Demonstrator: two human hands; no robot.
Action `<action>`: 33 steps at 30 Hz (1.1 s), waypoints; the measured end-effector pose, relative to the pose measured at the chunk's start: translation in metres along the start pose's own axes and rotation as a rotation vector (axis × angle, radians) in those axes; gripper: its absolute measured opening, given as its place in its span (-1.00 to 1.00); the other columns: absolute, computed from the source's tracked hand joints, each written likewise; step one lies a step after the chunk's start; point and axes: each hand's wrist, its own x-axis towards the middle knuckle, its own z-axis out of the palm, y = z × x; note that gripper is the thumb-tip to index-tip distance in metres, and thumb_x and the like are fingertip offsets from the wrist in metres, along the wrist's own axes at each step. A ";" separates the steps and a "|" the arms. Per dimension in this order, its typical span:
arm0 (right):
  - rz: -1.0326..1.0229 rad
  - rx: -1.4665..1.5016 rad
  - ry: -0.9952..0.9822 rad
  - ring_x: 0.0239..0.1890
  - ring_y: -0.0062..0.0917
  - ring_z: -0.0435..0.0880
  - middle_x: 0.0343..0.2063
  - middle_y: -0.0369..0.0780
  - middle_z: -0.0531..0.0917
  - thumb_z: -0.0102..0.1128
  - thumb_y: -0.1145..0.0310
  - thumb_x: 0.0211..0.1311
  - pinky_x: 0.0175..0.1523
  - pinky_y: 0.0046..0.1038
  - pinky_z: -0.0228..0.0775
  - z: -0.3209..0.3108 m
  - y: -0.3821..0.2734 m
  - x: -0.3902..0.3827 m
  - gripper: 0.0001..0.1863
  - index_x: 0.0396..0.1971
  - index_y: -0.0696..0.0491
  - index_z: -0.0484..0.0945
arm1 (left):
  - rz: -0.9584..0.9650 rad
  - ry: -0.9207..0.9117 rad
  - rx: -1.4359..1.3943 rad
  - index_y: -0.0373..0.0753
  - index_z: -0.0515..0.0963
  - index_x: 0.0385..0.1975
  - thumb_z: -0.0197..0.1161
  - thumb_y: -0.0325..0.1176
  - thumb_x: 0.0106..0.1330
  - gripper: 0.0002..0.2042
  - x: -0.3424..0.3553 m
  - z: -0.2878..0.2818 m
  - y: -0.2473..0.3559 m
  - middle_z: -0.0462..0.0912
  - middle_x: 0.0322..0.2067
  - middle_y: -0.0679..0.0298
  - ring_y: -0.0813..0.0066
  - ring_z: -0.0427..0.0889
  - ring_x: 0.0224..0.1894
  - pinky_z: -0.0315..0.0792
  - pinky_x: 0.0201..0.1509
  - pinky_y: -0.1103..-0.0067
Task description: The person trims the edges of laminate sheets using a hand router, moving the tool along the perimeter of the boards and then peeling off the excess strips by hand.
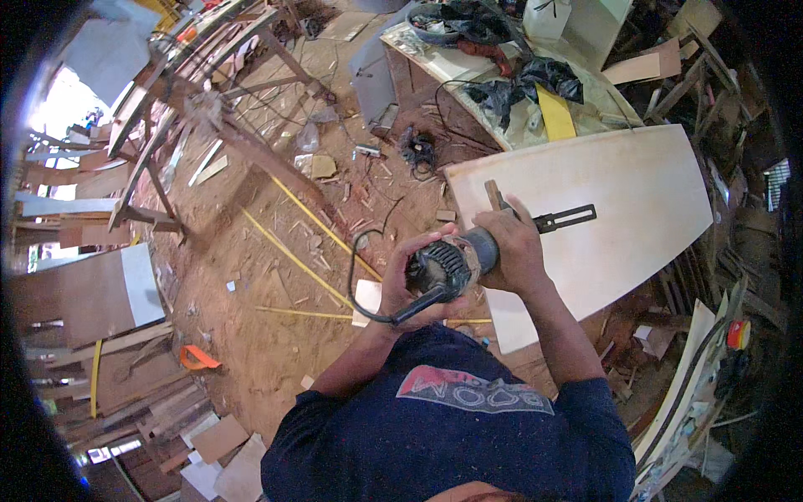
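Both my hands are closed around a corded trim router [441, 266], held on its side in front of my chest. My left hand [396, 266] wraps the vented rear end, where the black cord leaves the body. Around the front end, near the base, is my right hand [514, 253], its fingers partly hidden behind the tool. A slotted black metal guide bar [565, 218] sticks out past the right hand, over a large pale board [619, 192]. A small wooden piece [492, 194] shows at the front of the tool; whether it is attached I cannot tell.
Beyond the board, a cluttered bench [468, 75] holds black plastic bags [548, 80] and a yellow strip [554, 113]. The black cord [358, 243] loops down toward the littered dirt floor [259, 276]. Wooden trestles [276, 54] and stacked offcuts [159, 410] stand left.
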 end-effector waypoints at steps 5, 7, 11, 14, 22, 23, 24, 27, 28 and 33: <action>-0.065 0.097 0.009 -0.06 -0.16 0.75 -0.21 -0.13 0.72 0.61 0.15 -0.33 0.33 0.00 0.45 0.008 -0.024 -0.089 -0.35 -0.10 0.02 0.61 | -0.250 -0.195 -0.384 -0.41 0.31 0.47 0.43 -0.03 0.36 -0.19 -0.084 0.004 0.036 0.16 0.53 -0.23 0.02 0.32 0.52 0.17 0.57 0.19; -0.081 0.090 0.034 -0.11 -0.15 0.77 -0.25 -0.11 0.73 0.58 0.16 -0.31 0.27 -0.01 0.53 0.009 -0.036 -0.106 -0.40 -0.16 0.04 0.62 | -0.316 -0.203 -0.391 -0.43 0.30 0.47 0.36 -0.06 0.43 -0.25 -0.104 0.003 0.039 0.22 0.51 -0.19 0.06 0.30 0.53 0.12 0.59 0.24; -0.052 0.059 0.041 -0.13 -0.10 0.76 -0.26 -0.10 0.73 0.56 0.17 -0.30 0.20 -0.05 0.56 0.016 -0.050 -0.143 -0.42 -0.17 0.05 0.62 | -0.410 -0.258 -0.448 -0.45 0.32 0.45 0.19 -0.26 0.56 -0.43 -0.135 0.002 0.031 0.28 0.50 -0.11 0.16 0.28 0.54 0.09 0.61 0.32; -0.004 0.021 0.041 -0.13 -0.08 0.75 -0.26 -0.10 0.73 0.55 0.18 -0.28 0.13 -0.09 0.58 0.027 -0.050 -0.165 -0.44 -0.17 0.06 0.62 | -0.514 -0.321 -0.536 -0.46 0.30 0.46 0.18 -0.31 0.55 -0.43 -0.143 -0.002 0.020 0.25 0.53 -0.03 0.20 0.27 0.55 0.10 0.60 0.35; 0.209 -0.073 -0.104 -0.12 -0.12 0.75 -0.26 -0.11 0.73 0.46 0.27 -0.12 0.10 -0.10 0.59 0.047 -0.056 -0.207 -0.58 -0.18 0.07 0.63 | -0.607 -0.419 -0.622 -0.39 0.50 0.33 0.35 -0.29 0.41 -0.47 -0.151 -0.018 -0.035 0.43 0.41 -0.09 0.14 0.39 0.48 0.18 0.59 0.25; 0.232 -0.087 -0.126 -0.12 -0.12 0.75 -0.26 -0.11 0.73 0.46 0.27 -0.12 0.10 -0.10 0.59 0.051 -0.055 -0.215 -0.58 -0.18 0.07 0.63 | -0.612 -0.449 -0.622 -0.39 0.51 0.31 0.36 -0.29 0.41 -0.48 -0.151 -0.018 -0.041 0.47 0.39 -0.08 0.13 0.42 0.46 0.21 0.57 0.26; 0.260 -0.091 -0.148 -0.11 -0.12 0.74 -0.25 -0.10 0.72 0.43 0.31 -0.09 0.09 -0.11 0.59 0.056 -0.057 -0.224 -0.59 -0.17 0.08 0.62 | -0.625 -0.469 -0.621 -0.39 0.53 0.29 0.38 -0.29 0.41 -0.49 -0.158 -0.019 -0.046 0.50 0.37 -0.07 0.13 0.45 0.44 0.24 0.56 0.26; 0.316 -0.123 -0.164 -0.12 -0.11 0.74 -0.25 -0.10 0.73 0.43 0.33 -0.07 0.03 -0.12 0.59 0.060 -0.070 -0.241 -0.60 -0.17 0.08 0.63 | -0.741 -0.471 -0.558 -0.36 0.48 0.35 0.37 -0.27 0.44 -0.46 -0.181 -0.022 -0.063 0.55 0.33 0.03 0.27 0.50 0.38 0.30 0.52 0.33; 0.322 -0.154 -0.128 -0.13 -0.11 0.74 -0.26 -0.11 0.73 0.47 0.32 -0.08 -0.03 -0.14 0.59 0.060 -0.074 -0.247 -0.60 -0.18 0.09 0.63 | -0.811 -0.486 -0.498 -0.35 0.44 0.38 0.34 -0.35 0.46 -0.47 -0.189 -0.025 -0.063 0.55 0.34 0.11 0.35 0.51 0.36 0.31 0.51 0.38; 0.318 -0.253 -0.156 -0.10 -0.11 0.75 -0.22 -0.09 0.74 0.45 0.31 -0.09 0.03 -0.12 0.58 0.073 -0.074 -0.311 -0.59 -0.16 0.09 0.64 | -1.028 -0.399 -0.120 -0.33 0.50 0.31 0.33 -0.25 0.47 -0.52 -0.292 -0.062 -0.118 0.64 0.19 0.08 0.31 0.63 0.23 0.44 0.38 0.37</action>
